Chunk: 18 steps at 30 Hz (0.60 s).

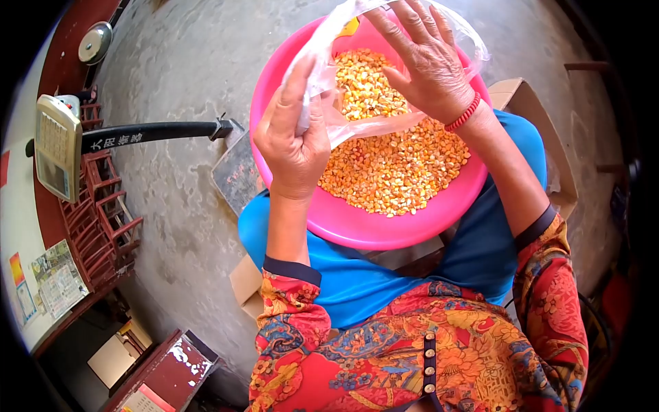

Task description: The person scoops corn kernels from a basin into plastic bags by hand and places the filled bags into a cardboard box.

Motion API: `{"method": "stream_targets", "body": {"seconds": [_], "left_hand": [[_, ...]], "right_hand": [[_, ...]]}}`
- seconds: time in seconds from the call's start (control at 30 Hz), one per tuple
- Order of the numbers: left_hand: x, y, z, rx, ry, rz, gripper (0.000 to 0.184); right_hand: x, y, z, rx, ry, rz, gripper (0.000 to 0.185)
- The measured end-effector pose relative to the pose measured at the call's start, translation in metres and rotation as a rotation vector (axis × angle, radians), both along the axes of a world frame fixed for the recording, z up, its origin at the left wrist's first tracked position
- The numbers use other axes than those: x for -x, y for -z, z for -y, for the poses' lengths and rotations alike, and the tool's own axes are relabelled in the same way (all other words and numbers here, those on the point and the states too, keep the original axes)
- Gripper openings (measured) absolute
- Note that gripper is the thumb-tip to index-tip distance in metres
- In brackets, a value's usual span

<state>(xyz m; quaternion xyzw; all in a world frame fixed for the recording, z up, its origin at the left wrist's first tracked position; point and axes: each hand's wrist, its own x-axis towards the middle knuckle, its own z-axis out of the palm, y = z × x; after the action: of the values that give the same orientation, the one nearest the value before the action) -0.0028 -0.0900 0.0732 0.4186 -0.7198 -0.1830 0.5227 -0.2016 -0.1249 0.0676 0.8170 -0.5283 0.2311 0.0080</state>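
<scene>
A clear plastic bag point(374, 128) is stretched with its mouth open above a pink basin point(343, 223). My left hand point(295, 130) is closed, pinching the bag's left edge between thumb and fingers. My right hand point(429, 69), with a red beaded bracelet point(463, 112) at the wrist, has its fingers outstretched by the bag's far right rim. Loose yellow corn kernels point(405, 168) lie in the basin, and more show through the bag's mouth. A small yellow piece point(349, 27) appears near the basin's far rim, partly hidden by plastic.
A weighing scale has its display point(58, 147) on a black pole at left and its metal platform point(237, 172) beside the basin. Cardboard boxes point(546, 137) stand at right and lower left. Stacked wooden stools point(103, 199) line the left wall. Blue-clad knees point(343, 281) flank the basin.
</scene>
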Motion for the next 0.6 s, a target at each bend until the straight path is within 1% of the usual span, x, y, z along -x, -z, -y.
{"method": "stream_targets", "body": {"seconds": [0.03,0.07,0.1,0.13,0.2,0.23,0.27,0.3,0.33,0.37,0.4,0.47,0.5,0.57,0.6], "left_hand": [[-0.003,0.001,0.002,0.001,-0.001,-0.001,0.048],[-0.008,0.004,0.005,-0.029,0.020,0.089,0.048],[-0.011,0.005,0.008,-0.058,0.040,0.179,0.047],[-0.010,0.007,0.009,-0.059,0.037,0.178,0.047],[-0.009,0.007,0.010,-0.209,-0.084,0.147,0.045],[-0.007,0.007,0.011,-0.202,-0.094,0.135,0.042],[-0.006,0.006,0.011,-0.203,-0.094,0.137,0.042],[-0.003,0.002,0.010,-0.226,-0.098,0.128,0.040],[-0.002,0.001,0.010,-0.251,-0.102,0.120,0.038],[-0.002,0.002,0.009,-0.254,-0.101,0.120,0.038],[-0.003,0.002,0.010,-0.271,-0.083,0.154,0.037],[-0.003,0.005,0.012,-0.284,-0.065,0.184,0.036],[-0.003,0.011,0.014,-0.242,-0.027,0.162,0.035],[-0.004,0.014,0.014,-0.197,0.011,0.139,0.035],[-0.004,0.014,0.014,-0.211,0.013,0.144,0.035]], "right_hand": [[0.002,0.000,0.001,0.006,0.001,0.000,0.076],[0.004,0.000,0.002,0.011,0.001,0.000,0.072],[0.006,0.004,0.009,0.322,-0.068,-0.001,0.049],[0.005,0.007,0.008,0.321,-0.071,-0.001,0.049],[0.001,0.016,0.003,-0.080,-0.340,0.421,0.012],[-0.009,0.013,-0.006,-0.204,-0.486,0.545,0.011],[-0.013,0.004,-0.018,-0.480,-0.621,0.564,0.010],[-0.022,0.009,-0.028,-0.668,-0.761,0.622,0.009],[-0.033,0.022,-0.039,-0.715,-0.890,0.664,0.010],[-0.041,0.033,-0.051,-0.884,-0.949,0.517,0.013],[-0.045,0.033,-0.059,-0.924,-0.946,0.372,0.020],[-0.055,0.076,-0.085,-0.618,-0.767,0.177,0.028],[-0.057,0.093,-0.090,-0.616,-0.767,0.174,0.028],[-0.058,0.115,-0.094,-0.337,-0.605,-0.023,0.032],[-0.059,0.110,-0.094,-0.334,-0.605,-0.026,0.032]]}}
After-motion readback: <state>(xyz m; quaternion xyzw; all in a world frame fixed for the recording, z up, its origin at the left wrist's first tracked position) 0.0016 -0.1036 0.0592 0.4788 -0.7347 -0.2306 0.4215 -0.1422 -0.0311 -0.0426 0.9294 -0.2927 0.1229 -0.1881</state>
